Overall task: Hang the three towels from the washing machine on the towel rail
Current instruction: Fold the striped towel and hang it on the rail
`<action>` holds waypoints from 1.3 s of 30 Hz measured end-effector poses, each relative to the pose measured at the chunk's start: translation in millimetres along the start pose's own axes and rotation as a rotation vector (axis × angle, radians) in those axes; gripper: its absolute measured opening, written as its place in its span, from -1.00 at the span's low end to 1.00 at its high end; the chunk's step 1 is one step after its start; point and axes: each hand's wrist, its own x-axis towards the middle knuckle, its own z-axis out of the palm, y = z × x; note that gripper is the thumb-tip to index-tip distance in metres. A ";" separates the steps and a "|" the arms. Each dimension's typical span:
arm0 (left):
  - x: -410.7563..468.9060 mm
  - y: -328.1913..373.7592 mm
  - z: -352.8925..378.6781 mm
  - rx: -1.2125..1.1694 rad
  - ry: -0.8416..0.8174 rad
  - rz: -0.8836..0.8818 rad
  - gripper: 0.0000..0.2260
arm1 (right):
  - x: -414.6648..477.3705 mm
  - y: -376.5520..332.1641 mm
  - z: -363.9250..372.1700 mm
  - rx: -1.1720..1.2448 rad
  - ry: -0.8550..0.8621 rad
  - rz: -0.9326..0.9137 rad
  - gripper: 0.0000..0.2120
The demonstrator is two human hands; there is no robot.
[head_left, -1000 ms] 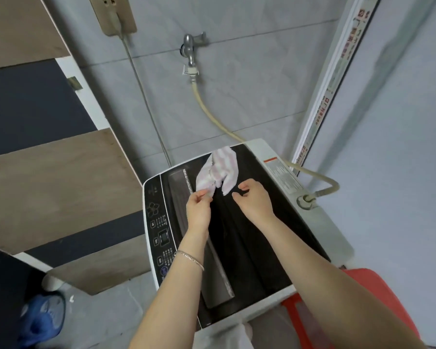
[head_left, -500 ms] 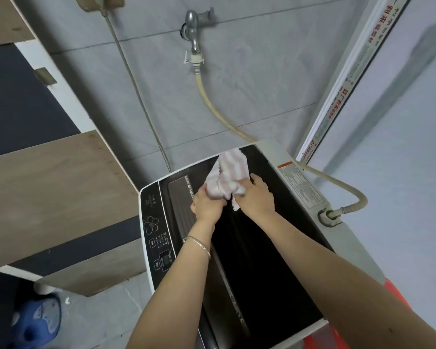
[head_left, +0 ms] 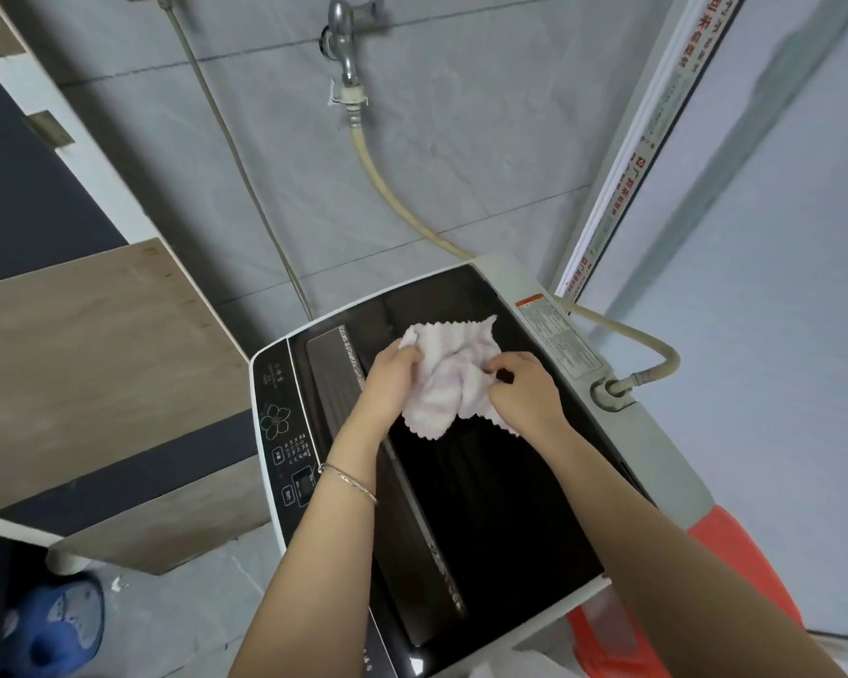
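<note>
head view: above the washing machine lid [head_left: 490,506], my left hand [head_left: 390,386] and right hand [head_left: 525,396] both clutch the pink-striped towel [head_left: 454,369], gathered into a bunch now where it dangled a second ago; towel rail unseen, hanging still ahead.

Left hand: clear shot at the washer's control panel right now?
Likely yes: the control panel lies uncovered just beside the left hand, nothing between. But that hand grips the towel, so it's busy.
</note>
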 end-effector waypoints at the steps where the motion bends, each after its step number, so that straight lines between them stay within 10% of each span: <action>1: -5.0 4.9 0.2 -0.010 -0.021 0.012 -0.83 | -4.0 -2.0 -5.7 0.054 0.022 0.013 -0.68; 7: -32.9 22.6 3.8 -0.047 -0.175 0.101 -0.84 | -28.7 -20.5 -39.6 0.224 -0.040 -0.170 -0.33; 13: -41.8 15.8 13.6 -0.147 -0.088 0.129 -0.81 | -42.5 -24.2 -52.8 0.151 -0.241 -0.236 -0.93; 18: -47.5 -7.2 19.3 -0.216 0.121 0.043 -0.80 | -55.3 -32.2 -64.1 0.316 -0.150 -0.191 -0.86; 28: -64.8 -49.4 45.6 -0.362 -0.339 -0.168 -0.70 | -50.0 -48.7 -83.0 0.309 0.036 -0.246 -0.66; 39: -43.6 -32.4 30.2 -0.535 -0.005 -0.096 -0.73 | -20.8 -7.9 -97.1 0.181 0.081 -0.088 -0.61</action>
